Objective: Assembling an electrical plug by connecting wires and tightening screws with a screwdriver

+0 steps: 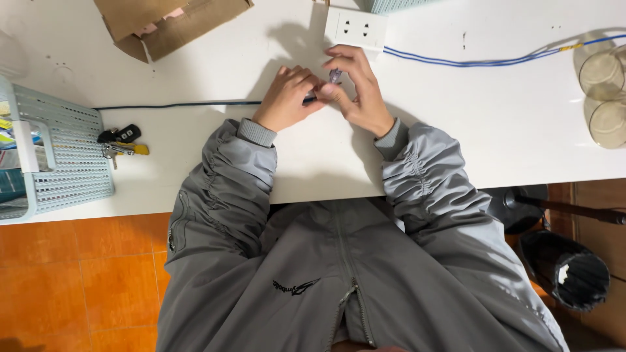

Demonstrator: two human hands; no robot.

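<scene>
On the white table [495,124], my left hand [283,98] is closed around the end of a thin dark cable [176,104] that runs off to the left. My right hand [358,88] pinches a small clear plug [335,75] between thumb and fingers, right beside the left hand's fingertips. The two hands touch just below a white wall socket plate [355,27] lying on the table. Most of the cable end is hidden by my fingers.
A blue cable [469,62] runs right from the socket plate. A pale green basket [62,160] and keys [120,143] lie at left, a torn cardboard box [166,23] at the back, glass cups [603,91] at right, a dark bin [570,274] on the orange floor.
</scene>
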